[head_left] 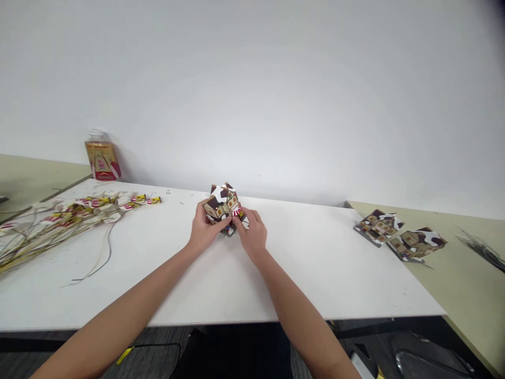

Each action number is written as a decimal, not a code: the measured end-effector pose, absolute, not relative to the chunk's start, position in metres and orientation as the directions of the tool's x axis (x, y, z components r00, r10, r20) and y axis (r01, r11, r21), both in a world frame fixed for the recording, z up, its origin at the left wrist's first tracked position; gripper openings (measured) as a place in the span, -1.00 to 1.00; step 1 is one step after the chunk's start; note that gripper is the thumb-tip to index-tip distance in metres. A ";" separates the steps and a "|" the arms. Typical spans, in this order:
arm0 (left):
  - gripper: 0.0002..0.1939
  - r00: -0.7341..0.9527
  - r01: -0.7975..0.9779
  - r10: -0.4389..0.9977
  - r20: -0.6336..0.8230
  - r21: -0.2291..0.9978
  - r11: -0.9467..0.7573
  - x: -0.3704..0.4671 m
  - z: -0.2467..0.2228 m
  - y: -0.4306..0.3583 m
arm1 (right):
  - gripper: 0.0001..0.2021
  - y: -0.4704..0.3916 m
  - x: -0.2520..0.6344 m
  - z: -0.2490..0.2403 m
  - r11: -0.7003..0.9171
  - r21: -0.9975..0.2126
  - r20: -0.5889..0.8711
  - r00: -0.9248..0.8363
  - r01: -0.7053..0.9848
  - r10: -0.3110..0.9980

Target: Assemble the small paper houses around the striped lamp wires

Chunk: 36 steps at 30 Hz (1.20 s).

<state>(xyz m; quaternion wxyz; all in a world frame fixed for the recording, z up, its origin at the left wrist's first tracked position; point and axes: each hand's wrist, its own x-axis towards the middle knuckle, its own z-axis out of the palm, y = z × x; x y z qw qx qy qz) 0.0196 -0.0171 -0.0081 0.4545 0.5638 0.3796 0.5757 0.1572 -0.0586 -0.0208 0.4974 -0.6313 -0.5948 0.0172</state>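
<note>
A small model house (221,196) with snowy brown roofs, tan walls and a red-and-white striped awning is held up over the white table, slightly tilted. My left hand (204,227) grips its left side, the thumb reaching across the lower front. From the right, my right hand (252,229) closes on the lower right part near the awning, fingertips pressed close to it. Both hands hide portions of the base, and the small details between the thumbs are too fine to make out.
Two similar model houses (379,226) (418,245) stand at the right, by the table (315,263) edge. Several thin wires with red, white and yellow printed pieces (79,210) lie at left. A bottle (102,158) stands at the back left. Dark wires (483,250) lie far right.
</note>
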 end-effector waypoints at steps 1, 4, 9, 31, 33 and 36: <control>-0.25 0.048 -0.101 0.949 0.310 0.947 -0.305 0.020 -0.009 -0.017 | -0.64 -0.058 0.158 -0.021 0.200 -0.637 0.575 0.287 0.745 0.766; -0.27 0.042 -0.101 0.942 0.334 0.939 -0.328 0.019 -0.010 -0.015 | -0.64 -0.058 0.160 -0.021 0.214 -0.603 0.590 0.249 0.769 0.768; -0.30 0.036 -0.021 0.936 0.351 0.936 -0.350 0.016 -0.010 -0.015 | -0.63 -0.058 0.160 -0.022 0.189 -0.578 0.575 0.232 0.793 0.784; -0.28 0.009 -0.018 0.927 0.375 0.927 -0.375 0.017 -0.007 -0.020 | -0.69 -0.055 0.158 -0.020 0.343 -0.806 0.529 0.326 0.483 0.784; -0.27 0.007 -0.011 0.924 0.382 0.924 -0.382 0.017 -0.007 -0.019 | -0.70 -0.053 0.160 -0.020 0.354 -0.814 0.524 0.321 0.461 0.789; -0.25 0.015 0.030 0.924 0.381 0.924 -0.382 0.015 -0.008 -0.018 | -0.73 -0.050 0.161 -0.023 0.381 -0.813 0.541 0.328 0.441 0.774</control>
